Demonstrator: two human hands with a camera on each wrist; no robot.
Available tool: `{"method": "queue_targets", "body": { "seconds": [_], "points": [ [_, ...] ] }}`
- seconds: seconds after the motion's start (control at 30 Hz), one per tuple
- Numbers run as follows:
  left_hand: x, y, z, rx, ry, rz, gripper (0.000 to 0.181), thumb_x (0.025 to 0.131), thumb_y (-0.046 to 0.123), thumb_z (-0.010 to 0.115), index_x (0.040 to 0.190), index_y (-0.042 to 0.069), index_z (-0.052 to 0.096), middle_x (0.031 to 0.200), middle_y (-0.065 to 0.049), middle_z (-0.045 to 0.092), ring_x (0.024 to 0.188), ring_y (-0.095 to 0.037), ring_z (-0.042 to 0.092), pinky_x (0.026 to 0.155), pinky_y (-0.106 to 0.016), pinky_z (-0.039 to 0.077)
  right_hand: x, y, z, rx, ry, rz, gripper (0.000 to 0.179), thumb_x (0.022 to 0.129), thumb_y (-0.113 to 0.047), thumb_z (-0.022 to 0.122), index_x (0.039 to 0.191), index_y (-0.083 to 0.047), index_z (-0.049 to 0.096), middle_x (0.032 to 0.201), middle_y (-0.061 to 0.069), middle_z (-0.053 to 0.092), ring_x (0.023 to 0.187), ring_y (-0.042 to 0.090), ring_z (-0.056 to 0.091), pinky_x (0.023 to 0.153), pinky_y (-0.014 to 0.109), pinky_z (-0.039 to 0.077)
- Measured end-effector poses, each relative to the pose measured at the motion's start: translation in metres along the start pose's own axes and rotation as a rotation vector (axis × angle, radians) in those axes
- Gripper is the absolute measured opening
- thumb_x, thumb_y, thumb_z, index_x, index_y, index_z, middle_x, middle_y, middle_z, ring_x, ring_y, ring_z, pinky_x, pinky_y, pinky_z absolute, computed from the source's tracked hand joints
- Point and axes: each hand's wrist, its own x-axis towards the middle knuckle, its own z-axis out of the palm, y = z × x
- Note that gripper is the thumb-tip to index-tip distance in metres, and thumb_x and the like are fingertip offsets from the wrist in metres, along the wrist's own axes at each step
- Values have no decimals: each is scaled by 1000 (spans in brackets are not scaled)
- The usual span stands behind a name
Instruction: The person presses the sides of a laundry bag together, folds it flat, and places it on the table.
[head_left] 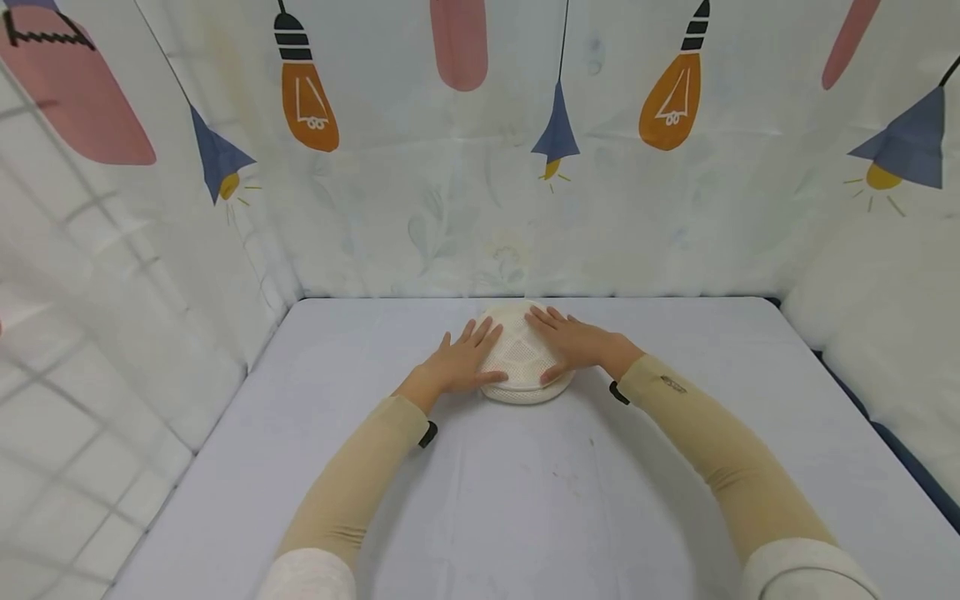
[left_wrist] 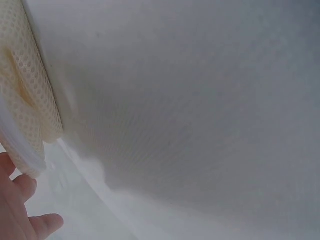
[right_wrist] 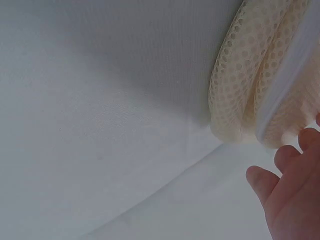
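A cream rounded item of honeycomb mesh (head_left: 521,354) lies near the far edge of the table; its exact kind is unclear. Folded layers of the mesh (left_wrist: 42,85) and a pale band along one edge show in the left wrist view, and thick rolled edges (right_wrist: 240,75) in the right wrist view. My left hand (head_left: 457,362) rests on its left side with fingers spread and thumb towards its near edge. On the right side lies my right hand (head_left: 577,340), fingers stretched over the top. Neither hand curls round it.
The table (head_left: 540,492) is covered with a white cloth. A white curtain (head_left: 465,200) printed with lamps and bulbs stands behind the far edge, and pale sheets hang at both sides. Tan sleeves (head_left: 352,483) cover both forearms, with dark straps near the wrists.
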Motion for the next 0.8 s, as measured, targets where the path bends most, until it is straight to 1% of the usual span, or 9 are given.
{"method": "queue_targets", "body": {
  "seconds": [0.27, 0.43, 0.6, 0.8],
  "points": [
    [3, 1, 2, 49, -26, -25, 97, 99, 69, 46, 166, 18, -2, 171, -7, -10, 156, -35, -8, 119, -69, 8, 5, -1, 0, 21, -21, 11, 127, 83, -58, 78, 163, -2, -4, 170, 16, -8, 154, 41, -6, 121, 63, 14],
    [4, 3, 3, 32, -39, -41, 98, 98, 68, 49, 166, 18, -2, 171, -7, -9, 156, -34, -8, 119, -69, 7, 7, 0, 1, 25, -38, 11, 127, 83, -59, 77, 163, -2, -4, 171, 15, -7, 154, 40, -6, 121, 63, 14],
    [5, 5, 3, 30, -50, -54, 100, 98, 68, 51, 166, 18, -1, 171, -7, -9, 156, -34, -8, 119, -68, 7, 8, 1, 1, 53, -52, 8, 126, 84, -57, 78, 163, -1, -3, 170, 16, -6, 154, 40, -7, 120, 65, 14],
    [6, 8, 2, 20, -53, -61, 101, 97, 67, 54, 166, 15, 1, 171, -9, -7, 155, -36, -7, 119, -69, 7, 10, 1, 2, 55, -70, 24, 125, 85, -56, 78, 163, -2, -4, 170, 15, -8, 155, 38, -8, 120, 64, 14]
  ]
}}
